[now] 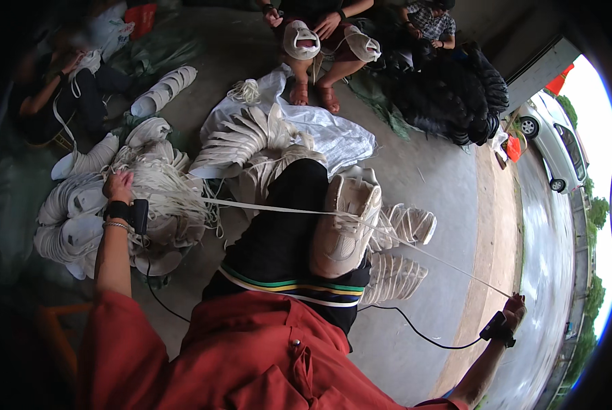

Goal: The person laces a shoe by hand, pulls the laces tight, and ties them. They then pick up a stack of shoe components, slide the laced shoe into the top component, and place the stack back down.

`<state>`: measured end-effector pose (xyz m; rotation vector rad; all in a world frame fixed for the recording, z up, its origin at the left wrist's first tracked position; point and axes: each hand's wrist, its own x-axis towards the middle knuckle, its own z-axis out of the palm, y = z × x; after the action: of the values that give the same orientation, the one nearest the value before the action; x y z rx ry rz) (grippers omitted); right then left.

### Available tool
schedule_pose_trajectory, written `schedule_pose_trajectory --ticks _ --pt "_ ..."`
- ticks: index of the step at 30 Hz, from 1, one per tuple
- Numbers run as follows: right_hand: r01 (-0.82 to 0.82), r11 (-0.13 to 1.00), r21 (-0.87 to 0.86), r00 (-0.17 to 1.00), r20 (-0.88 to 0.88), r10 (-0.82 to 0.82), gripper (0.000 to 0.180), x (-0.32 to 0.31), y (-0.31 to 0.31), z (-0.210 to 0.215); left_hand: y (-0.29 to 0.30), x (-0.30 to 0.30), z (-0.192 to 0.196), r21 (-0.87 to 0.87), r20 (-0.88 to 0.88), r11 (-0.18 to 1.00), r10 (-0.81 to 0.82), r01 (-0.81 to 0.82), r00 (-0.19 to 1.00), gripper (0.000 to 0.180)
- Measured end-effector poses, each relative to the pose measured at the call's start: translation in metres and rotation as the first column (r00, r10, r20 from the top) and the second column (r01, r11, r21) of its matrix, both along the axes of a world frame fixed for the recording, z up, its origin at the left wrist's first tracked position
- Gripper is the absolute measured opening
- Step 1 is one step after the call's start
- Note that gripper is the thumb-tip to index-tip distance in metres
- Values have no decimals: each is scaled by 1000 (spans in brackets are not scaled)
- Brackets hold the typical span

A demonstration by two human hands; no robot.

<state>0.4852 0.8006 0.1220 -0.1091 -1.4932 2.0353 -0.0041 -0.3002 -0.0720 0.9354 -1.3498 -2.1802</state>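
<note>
Red cloth of the person's own top (251,355) fills the 6 o'clock edge, nearest of all, with dark shorts edged in green, yellow and white stripes (292,283) just above it. On the right thigh rests a cream-white sneaker (343,225), toe pointing toward 6 o'clock, tilted slightly. A long white lace (265,207) runs through the sneaker's eyelets and is pulled taut both ways. Out at 9 o'clock the left hand (118,186), wearing a black wrist strap and a thin bracelet, is clenched as a grip on one end of the lace, right above a heap of loose white laces (173,198). Down at 4 o'clock the right hand (514,307), also with a black wrist strap and a thin black cable trailing from it, is closed as a grip on the other end of the lace, arm stretched far out.

Around the legs, on the concrete floor (422,184), lie rows of stacked white soles and shoe uppers (398,246), more of them at 9 o'clock (73,219), and a white sack (333,133) toward 12 o'clock. Other people sit at 12 o'clock and 10 o'clock holding white shoes. A pile of black material (456,96) lies at 1 o'clock, and a white car (555,147) stands at 2 o'clock.
</note>
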Motion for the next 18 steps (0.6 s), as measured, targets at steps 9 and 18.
schedule_pose_trajectory --ticks 9,18 --pt "59 988 -144 985 167 -34 51 88 -86 -94 385 65 117 -616 131 221 -918 756 375 17" --pt "256 951 -176 942 268 -204 38 61 -84 -113 440 84 120 -201 197 50 -976 978 90 19"
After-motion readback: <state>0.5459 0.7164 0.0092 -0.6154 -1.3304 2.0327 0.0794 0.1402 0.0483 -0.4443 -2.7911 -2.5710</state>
